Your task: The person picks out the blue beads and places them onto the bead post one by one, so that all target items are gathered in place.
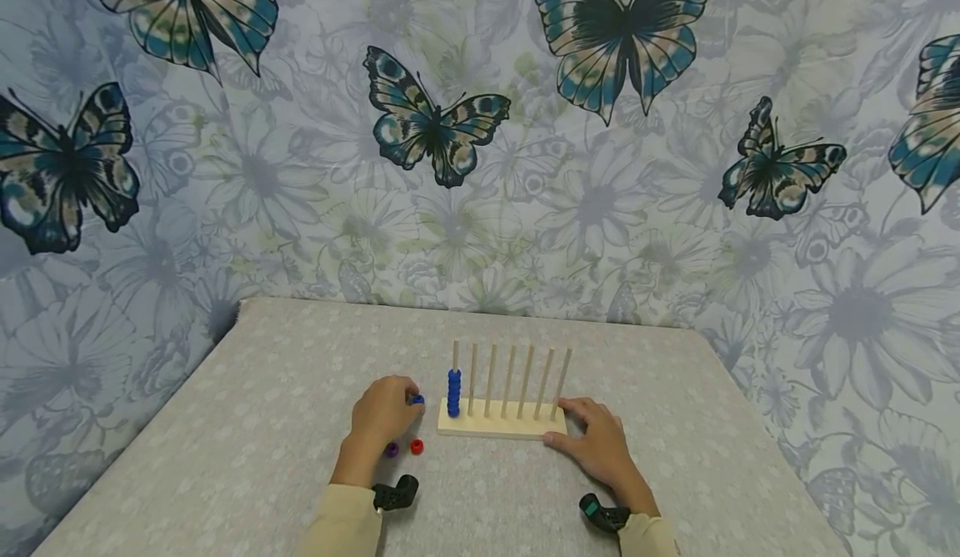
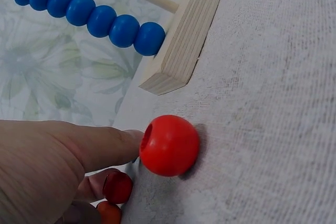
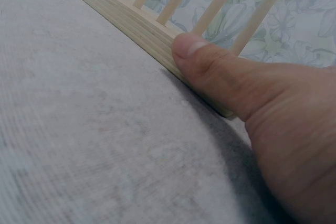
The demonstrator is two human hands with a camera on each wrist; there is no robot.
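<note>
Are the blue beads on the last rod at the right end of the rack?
No, the blue beads sit on the leftmost rod of the rack, near the left hand.

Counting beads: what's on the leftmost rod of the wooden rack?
A stack of blue beads sits low on the leftmost rod; the left wrist view shows seven, more possibly cut off.

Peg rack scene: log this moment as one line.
left hand: pinches blue bead | right hand: thumb against peg rack | first peg: blue beads stacked | table: red bead, purple bead loose
</note>
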